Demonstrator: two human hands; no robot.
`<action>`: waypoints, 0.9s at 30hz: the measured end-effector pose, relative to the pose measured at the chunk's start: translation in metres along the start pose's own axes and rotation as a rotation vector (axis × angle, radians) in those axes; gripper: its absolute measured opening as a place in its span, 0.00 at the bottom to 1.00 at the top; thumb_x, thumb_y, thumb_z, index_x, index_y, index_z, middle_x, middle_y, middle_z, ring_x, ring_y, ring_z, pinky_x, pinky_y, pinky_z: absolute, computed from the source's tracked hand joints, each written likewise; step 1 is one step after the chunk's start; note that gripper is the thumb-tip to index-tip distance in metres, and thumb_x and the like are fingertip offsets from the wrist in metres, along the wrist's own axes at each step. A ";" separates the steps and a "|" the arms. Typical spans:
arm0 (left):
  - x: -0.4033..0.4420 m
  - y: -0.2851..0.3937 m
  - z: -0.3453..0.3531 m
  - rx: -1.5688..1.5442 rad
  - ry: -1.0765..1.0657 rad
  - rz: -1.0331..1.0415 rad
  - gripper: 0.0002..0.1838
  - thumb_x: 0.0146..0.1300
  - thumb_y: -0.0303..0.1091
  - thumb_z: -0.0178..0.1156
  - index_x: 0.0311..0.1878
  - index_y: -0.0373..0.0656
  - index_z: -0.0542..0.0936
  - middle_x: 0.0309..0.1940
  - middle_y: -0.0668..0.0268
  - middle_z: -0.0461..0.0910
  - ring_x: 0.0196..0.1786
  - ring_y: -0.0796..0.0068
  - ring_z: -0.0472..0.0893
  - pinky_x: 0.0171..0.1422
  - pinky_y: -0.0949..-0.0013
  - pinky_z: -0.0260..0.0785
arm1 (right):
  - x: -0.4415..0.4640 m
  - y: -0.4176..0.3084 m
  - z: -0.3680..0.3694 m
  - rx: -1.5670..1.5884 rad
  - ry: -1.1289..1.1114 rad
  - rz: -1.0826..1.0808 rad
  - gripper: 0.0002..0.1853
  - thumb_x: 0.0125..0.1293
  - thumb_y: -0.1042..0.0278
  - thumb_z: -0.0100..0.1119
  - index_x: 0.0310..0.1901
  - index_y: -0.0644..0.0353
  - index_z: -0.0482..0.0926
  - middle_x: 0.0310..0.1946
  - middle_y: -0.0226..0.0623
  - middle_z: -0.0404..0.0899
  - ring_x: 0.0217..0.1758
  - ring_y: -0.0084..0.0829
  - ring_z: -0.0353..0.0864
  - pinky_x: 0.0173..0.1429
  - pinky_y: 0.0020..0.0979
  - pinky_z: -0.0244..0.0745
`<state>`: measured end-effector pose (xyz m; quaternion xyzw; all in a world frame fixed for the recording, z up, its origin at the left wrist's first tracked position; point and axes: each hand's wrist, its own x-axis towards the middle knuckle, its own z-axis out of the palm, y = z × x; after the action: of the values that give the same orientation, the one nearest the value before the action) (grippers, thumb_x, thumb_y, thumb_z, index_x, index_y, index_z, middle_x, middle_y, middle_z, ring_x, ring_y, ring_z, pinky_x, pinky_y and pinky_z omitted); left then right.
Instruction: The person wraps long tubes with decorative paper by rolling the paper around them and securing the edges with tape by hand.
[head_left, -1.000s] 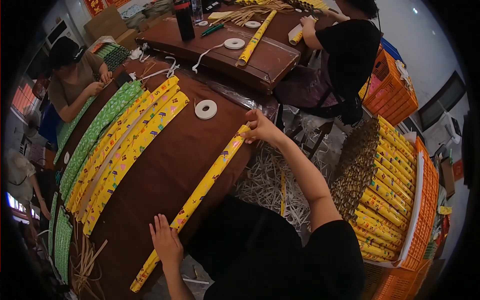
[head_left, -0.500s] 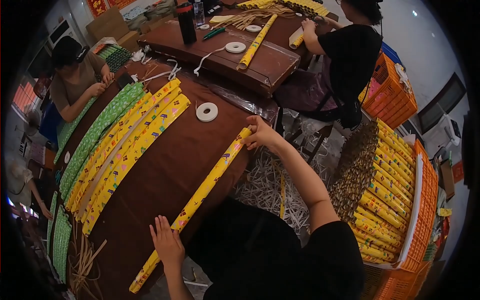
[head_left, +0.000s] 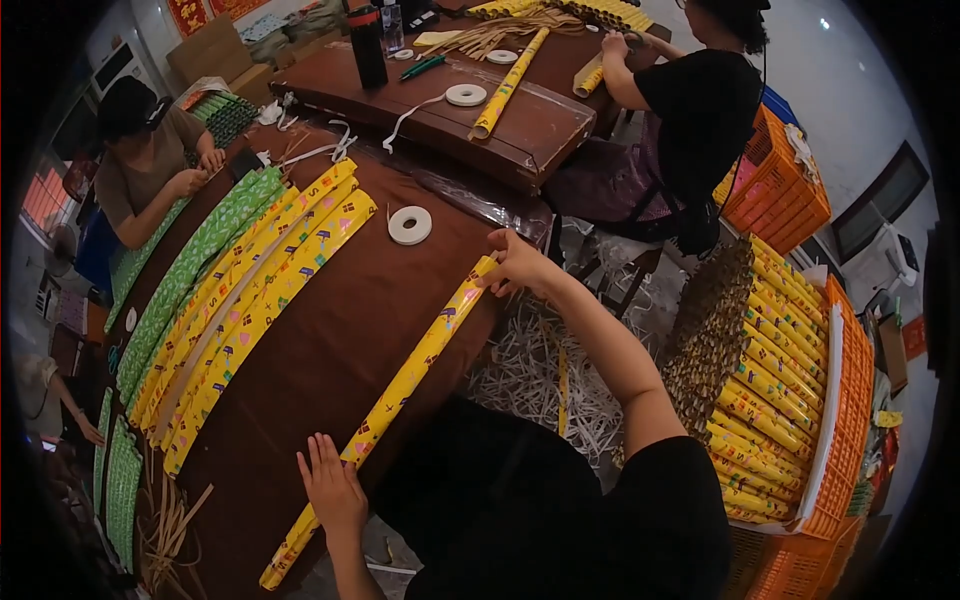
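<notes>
A yellow printed roll of wrapping paper [head_left: 405, 372] lies slantwise along the near edge of the brown table. My left hand [head_left: 333, 484] rests on its lower part, fingers stretched out flat. At the upper end, my right hand [head_left: 512, 264] pinches the roll's tip between thumb and fingers. Left of it, yellow printed sheets [head_left: 270, 300] lie overlapped in a fan, with green patterned sheets [head_left: 200, 255] beyond them. A white roll of tape [head_left: 409, 226] lies flat on the table above the yellow roll.
An orange crate [head_left: 840, 400] at right holds many stacked yellow rolls [head_left: 765, 400]. White paper shreds [head_left: 530, 380] cover the floor. A second table [head_left: 540, 140] carries a black bottle [head_left: 367, 48] and another tape roll [head_left: 466, 95]. Co-workers sit at left [head_left: 140, 170] and upper right [head_left: 690, 110].
My view has shifted slightly. Both hands keep the same places on the yellow roll, which has hardly moved. The co-workers' hands have moved a little.
</notes>
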<state>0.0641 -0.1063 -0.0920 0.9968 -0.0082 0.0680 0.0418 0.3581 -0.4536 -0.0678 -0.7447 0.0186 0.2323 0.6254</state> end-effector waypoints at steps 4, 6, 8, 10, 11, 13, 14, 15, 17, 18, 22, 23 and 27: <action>0.002 0.000 -0.002 -0.034 -0.033 -0.028 0.26 0.75 0.33 0.42 0.71 0.29 0.62 0.71 0.48 0.65 0.77 0.54 0.60 0.81 0.47 0.45 | 0.001 0.001 -0.002 0.021 -0.026 -0.011 0.48 0.50 0.82 0.74 0.68 0.63 0.52 0.40 0.40 0.79 0.29 0.26 0.81 0.33 0.27 0.81; 0.001 0.000 -0.004 -0.046 -0.044 -0.035 0.26 0.75 0.33 0.42 0.71 0.29 0.62 0.71 0.48 0.65 0.77 0.54 0.60 0.81 0.47 0.45 | 0.002 0.005 -0.002 0.071 -0.029 -0.040 0.48 0.50 0.84 0.73 0.68 0.64 0.51 0.41 0.41 0.79 0.29 0.27 0.81 0.34 0.27 0.81; 0.003 0.001 -0.007 -0.079 -0.049 -0.043 0.26 0.75 0.33 0.42 0.71 0.28 0.62 0.70 0.48 0.66 0.77 0.54 0.60 0.81 0.47 0.45 | 0.002 0.006 -0.003 0.071 -0.030 -0.040 0.48 0.51 0.84 0.73 0.68 0.64 0.51 0.41 0.42 0.80 0.30 0.27 0.82 0.34 0.28 0.82; 0.003 0.001 -0.006 -0.079 -0.047 -0.047 0.25 0.75 0.33 0.42 0.71 0.28 0.63 0.70 0.48 0.66 0.76 0.53 0.60 0.81 0.47 0.45 | 0.005 0.010 -0.006 0.074 -0.031 -0.042 0.48 0.51 0.84 0.73 0.69 0.64 0.51 0.41 0.43 0.80 0.31 0.27 0.82 0.35 0.28 0.82; 0.003 0.001 -0.006 -0.078 -0.047 -0.046 0.25 0.75 0.33 0.43 0.71 0.28 0.63 0.70 0.48 0.66 0.76 0.53 0.60 0.81 0.47 0.46 | 0.008 0.015 -0.007 0.069 -0.027 -0.048 0.47 0.51 0.84 0.72 0.69 0.64 0.51 0.41 0.43 0.80 0.32 0.28 0.83 0.37 0.29 0.83; 0.002 0.002 -0.006 -0.075 -0.042 -0.048 0.25 0.75 0.33 0.43 0.70 0.28 0.63 0.70 0.49 0.66 0.76 0.53 0.60 0.81 0.47 0.46 | 0.007 0.014 -0.007 0.063 -0.026 -0.057 0.47 0.52 0.85 0.72 0.69 0.64 0.50 0.40 0.44 0.81 0.33 0.29 0.83 0.38 0.29 0.83; 0.002 0.002 -0.006 -0.073 -0.040 -0.047 0.25 0.75 0.33 0.43 0.70 0.28 0.63 0.70 0.49 0.66 0.76 0.53 0.60 0.81 0.47 0.46 | 0.006 0.014 -0.007 0.079 -0.036 -0.060 0.46 0.53 0.85 0.71 0.69 0.64 0.50 0.41 0.44 0.81 0.34 0.30 0.84 0.40 0.30 0.84; 0.002 0.002 -0.006 -0.073 -0.038 -0.050 0.25 0.75 0.33 0.43 0.70 0.28 0.63 0.70 0.49 0.66 0.76 0.53 0.60 0.81 0.47 0.46 | 0.004 0.012 -0.007 0.096 -0.045 -0.062 0.46 0.53 0.85 0.70 0.69 0.64 0.50 0.41 0.44 0.81 0.35 0.31 0.84 0.41 0.31 0.84; 0.001 0.001 -0.005 -0.078 -0.027 -0.043 0.25 0.74 0.32 0.44 0.70 0.29 0.63 0.69 0.49 0.67 0.76 0.53 0.61 0.80 0.47 0.47 | 0.006 0.015 -0.011 0.128 -0.076 -0.071 0.47 0.53 0.87 0.69 0.69 0.64 0.49 0.43 0.46 0.79 0.36 0.33 0.85 0.41 0.31 0.85; 0.001 0.000 -0.003 -0.079 -0.024 -0.045 0.25 0.74 0.32 0.44 0.70 0.29 0.63 0.69 0.49 0.67 0.76 0.53 0.61 0.80 0.47 0.47 | 0.008 0.018 -0.013 0.161 -0.104 -0.077 0.49 0.52 0.88 0.69 0.70 0.64 0.47 0.46 0.49 0.78 0.36 0.35 0.86 0.40 0.32 0.86; -0.001 -0.001 0.003 -0.049 0.015 -0.027 0.26 0.73 0.32 0.45 0.70 0.29 0.63 0.69 0.48 0.67 0.76 0.52 0.62 0.80 0.46 0.48 | 0.007 0.024 -0.013 0.236 -0.121 -0.094 0.49 0.52 0.87 0.69 0.70 0.64 0.47 0.47 0.49 0.78 0.40 0.35 0.85 0.42 0.33 0.86; -0.001 -0.001 0.005 -0.035 0.026 -0.026 0.26 0.73 0.32 0.45 0.70 0.29 0.63 0.70 0.48 0.66 0.75 0.52 0.62 0.80 0.46 0.48 | 0.003 0.025 -0.010 0.245 -0.111 -0.112 0.49 0.52 0.85 0.70 0.70 0.63 0.47 0.47 0.48 0.78 0.42 0.34 0.84 0.42 0.33 0.86; -0.003 -0.001 0.008 -0.013 0.045 -0.010 0.26 0.73 0.32 0.46 0.71 0.29 0.63 0.70 0.47 0.66 0.76 0.52 0.62 0.80 0.46 0.48 | -0.016 0.012 0.018 0.048 0.066 -0.154 0.47 0.55 0.82 0.71 0.69 0.61 0.48 0.47 0.44 0.80 0.43 0.31 0.84 0.42 0.31 0.84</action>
<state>0.0620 -0.1063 -0.1000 0.9947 -0.0028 0.0904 0.0488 0.3340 -0.4436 -0.0750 -0.7358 -0.0123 0.1584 0.6583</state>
